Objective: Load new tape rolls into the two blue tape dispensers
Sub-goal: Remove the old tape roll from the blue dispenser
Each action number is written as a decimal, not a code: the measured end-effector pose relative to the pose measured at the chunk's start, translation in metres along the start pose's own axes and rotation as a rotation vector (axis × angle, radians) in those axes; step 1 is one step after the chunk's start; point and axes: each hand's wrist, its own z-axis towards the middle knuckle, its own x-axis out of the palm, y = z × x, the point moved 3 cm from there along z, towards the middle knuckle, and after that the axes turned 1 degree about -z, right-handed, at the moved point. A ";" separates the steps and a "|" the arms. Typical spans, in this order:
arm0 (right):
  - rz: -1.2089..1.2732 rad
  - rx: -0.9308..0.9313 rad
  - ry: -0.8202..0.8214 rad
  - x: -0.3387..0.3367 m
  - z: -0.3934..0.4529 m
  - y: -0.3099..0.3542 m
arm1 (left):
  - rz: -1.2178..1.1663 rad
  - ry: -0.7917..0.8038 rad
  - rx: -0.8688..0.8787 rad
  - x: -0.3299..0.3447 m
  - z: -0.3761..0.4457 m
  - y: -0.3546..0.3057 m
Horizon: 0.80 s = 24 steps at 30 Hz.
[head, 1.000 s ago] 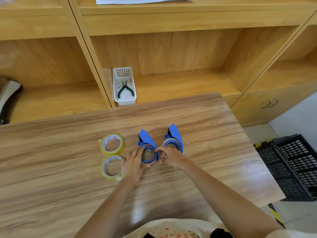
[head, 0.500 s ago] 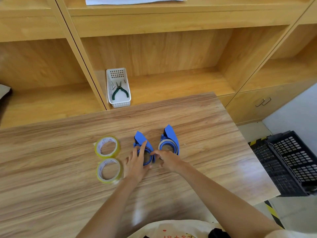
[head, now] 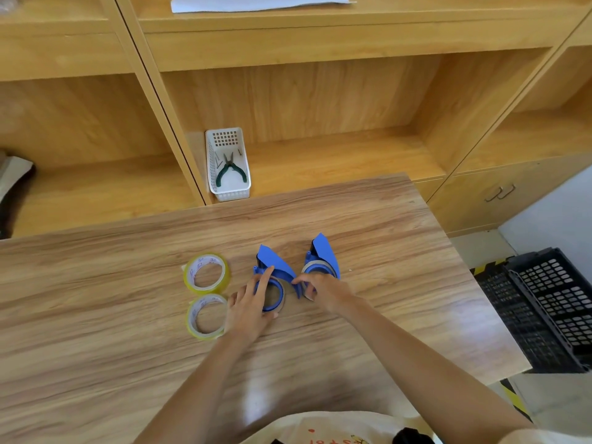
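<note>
Together both hands (head: pixel 253 307) (head: pixel 322 288) grasp the left wedge-shaped blue plastic dispenser (head: pixel 272 277) on woodgrain table (head: pixel 96 347).

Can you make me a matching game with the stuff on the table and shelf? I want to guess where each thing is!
Things:
1. green pliers
2. yellow tape rolls
3. black crate
4. left blue dispenser

Places:
A. on the floor, right of the table
B. under the left hand
C. in the white basket on the shelf
D. on the table, left of the dispensers

Pairs: 1-C, 2-D, 3-A, 4-B
</note>
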 end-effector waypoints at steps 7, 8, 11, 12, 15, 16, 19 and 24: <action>0.081 0.007 0.011 0.004 0.005 0.000 | -0.051 -0.009 0.012 0.000 0.001 -0.005; 0.116 0.005 0.017 0.003 0.005 -0.001 | -0.072 -0.021 0.019 0.000 0.001 -0.005; 0.194 -0.009 0.028 0.002 0.004 -0.002 | -0.117 -0.056 0.040 -0.002 0.002 -0.006; 0.207 -0.013 0.033 0.002 0.004 -0.003 | -0.128 -0.059 0.046 -0.003 0.002 -0.006; 0.247 -0.023 0.027 0.000 0.003 -0.002 | -0.156 -0.082 0.067 -0.006 0.000 -0.010; 0.261 -0.027 0.020 -0.001 0.003 -0.001 | -0.165 -0.101 0.069 -0.008 -0.001 -0.010; 0.276 -0.053 0.020 -0.003 0.002 0.005 | -0.145 -0.182 0.077 -0.012 -0.009 -0.010; 0.217 -0.083 0.010 -0.004 0.002 0.016 | -0.123 -0.305 0.144 -0.019 -0.030 -0.007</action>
